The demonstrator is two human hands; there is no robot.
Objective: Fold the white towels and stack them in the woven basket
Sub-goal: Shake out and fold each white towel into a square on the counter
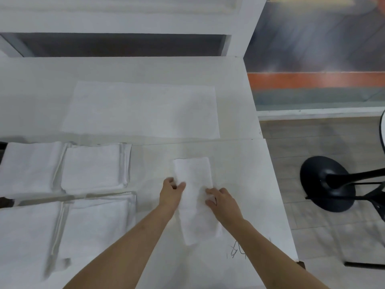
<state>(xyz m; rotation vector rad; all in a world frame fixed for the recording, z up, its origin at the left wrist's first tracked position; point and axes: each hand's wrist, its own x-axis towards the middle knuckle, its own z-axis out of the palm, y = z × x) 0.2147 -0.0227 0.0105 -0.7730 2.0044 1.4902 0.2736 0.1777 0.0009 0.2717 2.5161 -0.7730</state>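
A narrow folded white towel (195,180) lies lengthwise on the white table (245,184) in front of me. My left hand (171,189) pinches its left edge near the middle. My right hand (220,200) grips its right edge, fingers curled over the cloth. A larger white towel (141,110) is spread flat farther back. Folded white towels lie at the left: two (93,166) in a back row and a bigger stack (98,222) nearer me. No woven basket is in view.
The table's right edge (279,195) drops to a tiled floor. A black stool base (327,183) and dark chair legs stand on the floor at the right. A white shelf unit (125,24) rises behind the table.
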